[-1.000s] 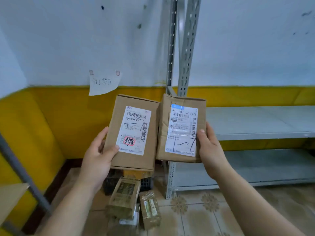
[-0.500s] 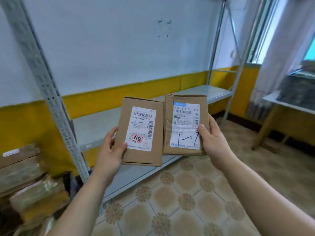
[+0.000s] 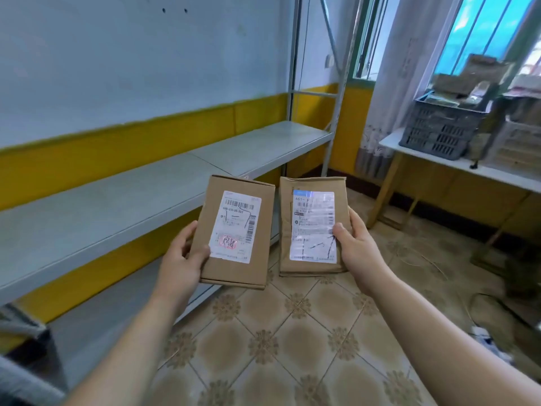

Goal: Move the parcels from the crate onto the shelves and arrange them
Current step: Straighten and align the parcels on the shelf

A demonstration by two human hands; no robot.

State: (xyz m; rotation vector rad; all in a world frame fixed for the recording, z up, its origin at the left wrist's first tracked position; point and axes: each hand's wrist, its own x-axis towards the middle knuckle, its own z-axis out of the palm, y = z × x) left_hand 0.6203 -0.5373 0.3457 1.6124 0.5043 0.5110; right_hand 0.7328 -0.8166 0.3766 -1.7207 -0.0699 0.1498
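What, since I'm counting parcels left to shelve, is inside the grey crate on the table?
Brown parcels stick up above the rim of the grey crate. They are blurred, and the walls cover whatever lies lower, so I cannot count them.

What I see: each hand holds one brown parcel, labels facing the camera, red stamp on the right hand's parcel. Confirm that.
Wrong on one point. The head view shows the red stamp on the left parcel, held by the left hand; the right parcel, in the right hand, has none. Otherwise yes: each hand holds one brown parcel, labels facing the camera.
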